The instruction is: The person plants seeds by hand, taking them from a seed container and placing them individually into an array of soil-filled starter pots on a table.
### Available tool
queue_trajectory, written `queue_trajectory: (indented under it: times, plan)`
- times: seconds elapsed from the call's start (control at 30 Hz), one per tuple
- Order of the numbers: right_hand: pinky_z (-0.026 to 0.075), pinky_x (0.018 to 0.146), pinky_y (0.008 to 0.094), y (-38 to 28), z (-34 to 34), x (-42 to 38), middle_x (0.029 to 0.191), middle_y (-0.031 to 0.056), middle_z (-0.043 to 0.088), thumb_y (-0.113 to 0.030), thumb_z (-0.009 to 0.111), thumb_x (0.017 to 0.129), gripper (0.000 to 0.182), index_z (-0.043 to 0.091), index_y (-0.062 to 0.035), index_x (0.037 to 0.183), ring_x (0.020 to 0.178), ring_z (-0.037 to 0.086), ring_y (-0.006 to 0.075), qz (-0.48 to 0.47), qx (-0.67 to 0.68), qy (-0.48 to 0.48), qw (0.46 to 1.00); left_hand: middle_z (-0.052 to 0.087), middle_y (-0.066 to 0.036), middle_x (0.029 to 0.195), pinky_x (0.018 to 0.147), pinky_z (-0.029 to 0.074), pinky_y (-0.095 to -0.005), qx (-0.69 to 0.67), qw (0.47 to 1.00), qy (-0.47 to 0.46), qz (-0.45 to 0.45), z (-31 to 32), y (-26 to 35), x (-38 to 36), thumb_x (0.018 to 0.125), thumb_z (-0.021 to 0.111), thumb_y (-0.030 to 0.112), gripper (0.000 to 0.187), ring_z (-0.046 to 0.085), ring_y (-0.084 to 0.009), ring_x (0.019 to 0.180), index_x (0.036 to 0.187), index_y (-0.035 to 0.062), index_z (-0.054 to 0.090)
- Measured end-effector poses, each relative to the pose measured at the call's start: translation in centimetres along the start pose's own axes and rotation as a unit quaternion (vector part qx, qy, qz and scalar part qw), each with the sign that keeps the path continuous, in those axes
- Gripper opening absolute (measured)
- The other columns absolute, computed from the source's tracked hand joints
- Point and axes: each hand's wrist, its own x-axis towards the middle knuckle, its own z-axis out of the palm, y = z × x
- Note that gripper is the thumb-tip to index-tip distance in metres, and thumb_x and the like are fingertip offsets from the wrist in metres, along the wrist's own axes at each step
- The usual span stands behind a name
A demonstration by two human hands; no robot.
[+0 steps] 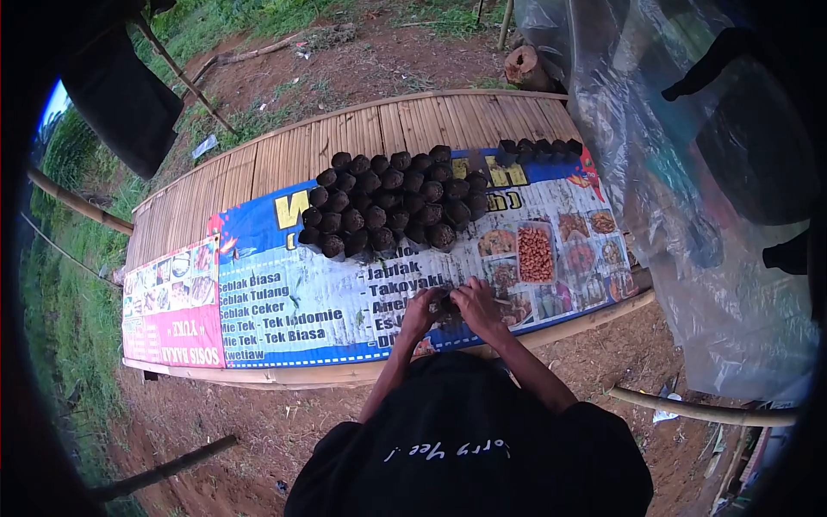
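Observation:
At the near edge of the banner, a small black seedling bag (445,307) sits between my two hands, partly covered by fingers. My left hand (420,312) is closed round its left side. My right hand (475,305) is curled against its right side and top, fingers pressed together; whether a seed is in them is too small to see. Beyond my hands stand many black seedling bags (379,202) filled with dark soil, packed close together. To the right lies a clear rectangular tub (519,274) of reddish-brown seeds (535,254).
A printed menu banner (276,297) covers much of the bamboo platform (345,133). Several more black bags (538,152) stand in a row at the back right. Clear plastic sheeting (655,172) hangs along the right side. Bamboo poles (82,202) stick in from the left.

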Motion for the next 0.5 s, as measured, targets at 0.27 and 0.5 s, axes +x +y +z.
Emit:
queue_trajectory:
  times: [0.27,0.5]
  plan:
    - [0.040,0.084,0.0399,-0.1,1.0,0.2,0.086,0.0070,0.065,-0.013,0.058,0.086,0.012,0.068,-0.0082,0.087,0.094,0.052,0.0264,0.010,-0.040,0.000,0.999,0.067,-0.015,0.104,0.088,0.052,-0.0391,-0.006,1.000,-0.003,0.004,0.0,0.0,0.2,0.066,0.074,0.001,0.047,0.065,-0.0331,0.099,0.112,0.0066,0.064]
    - [0.043,0.081,0.0373,0.2,0.1,0.4,0.083,0.0063,0.066,-0.010,0.068,0.080,0.004,0.068,-0.0069,0.083,0.086,0.057,0.0258,0.112,0.141,0.112,0.977,0.067,-0.015,0.102,0.085,0.052,-0.0394,-0.005,1.000,0.007,0.005,-0.4,-0.1,0.1,0.065,0.074,0.002,0.045,0.065,-0.0329,0.097,0.109,0.0047,0.065]
